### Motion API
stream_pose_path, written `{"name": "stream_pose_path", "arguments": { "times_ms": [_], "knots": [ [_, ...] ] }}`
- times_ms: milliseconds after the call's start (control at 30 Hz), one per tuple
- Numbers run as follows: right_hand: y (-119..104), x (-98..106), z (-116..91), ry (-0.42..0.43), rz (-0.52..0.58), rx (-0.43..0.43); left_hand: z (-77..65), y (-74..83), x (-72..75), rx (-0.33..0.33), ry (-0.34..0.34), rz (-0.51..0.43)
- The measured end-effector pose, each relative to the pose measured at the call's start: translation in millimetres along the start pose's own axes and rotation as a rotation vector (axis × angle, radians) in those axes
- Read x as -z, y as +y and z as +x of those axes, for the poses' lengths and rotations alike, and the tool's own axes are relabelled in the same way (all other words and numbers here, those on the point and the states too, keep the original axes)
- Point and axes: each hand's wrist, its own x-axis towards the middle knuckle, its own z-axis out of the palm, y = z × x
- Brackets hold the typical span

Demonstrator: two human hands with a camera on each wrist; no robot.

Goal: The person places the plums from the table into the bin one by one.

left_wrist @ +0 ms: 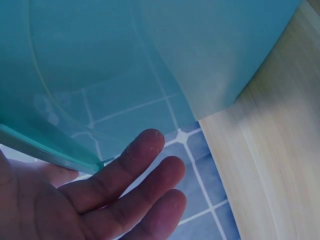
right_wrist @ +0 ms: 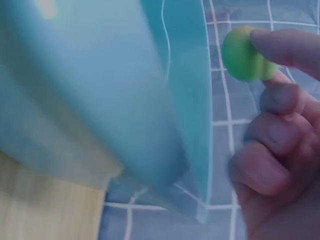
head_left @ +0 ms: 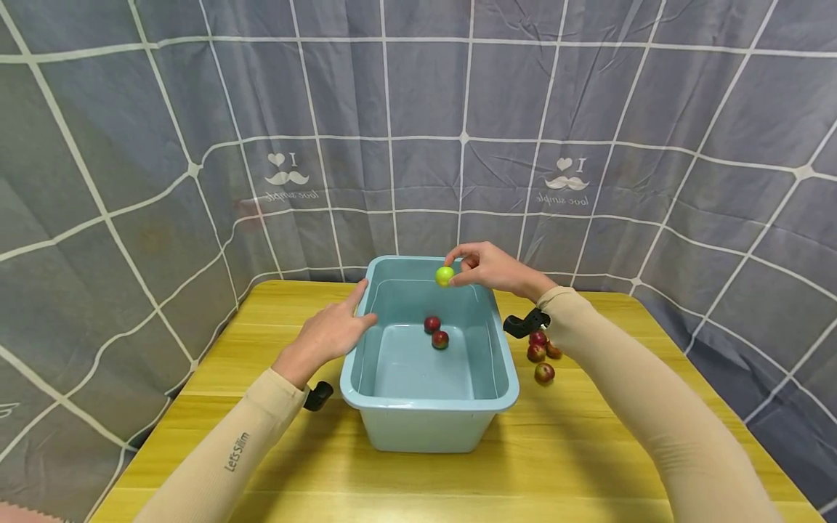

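Note:
A pale blue plastic basin (head_left: pixel 428 404) stands on the wooden table. Between thumb and index finger, my right hand (head_left: pixel 492 269) pinches a small round yellow-green fruit (head_left: pixel 445 276) above the basin's far right part. The right wrist view shows the same green fruit (right_wrist: pixel 245 54) at the fingertips, the other fingers curled in. My left hand (head_left: pixel 333 328) rests on the basin's left rim with its index finger stretched along it; in the left wrist view, its fingers (left_wrist: pixel 145 192) extend loosely beside the outer wall. Two dark red plums (head_left: pixel 440 340) lie close together on the basin floor.
Several red plums (head_left: pixel 544 374) lie on the table (head_left: pixel 556 450) to the right of the basin, partly behind my right wrist strap (head_left: pixel 525 323). A grey curtain (head_left: pixel 425 174) with white grid lines hangs behind and at both sides of the table.

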Motion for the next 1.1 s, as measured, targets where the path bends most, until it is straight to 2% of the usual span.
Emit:
{"name": "stream_pose_path", "arguments": {
  "times_ms": [267, 600, 1100],
  "knots": [
    [-11.3, -3.5, 15.3, -0.073, -0.066, -0.001, -1.8, -0.3, 0.1, 0.004, 0.004, 0.002],
    [-23.1, -12.5, 32.1, -0.116, -0.103, 0.010, -1.3, 0.7, -1.3, 0.012, 0.010, 0.012],
    [-17.4, -33.8, 61.7, -0.292, -0.146, -0.028, 0.6, 0.8, -0.4, 0.018, 0.005, 0.002]
  ]
}}
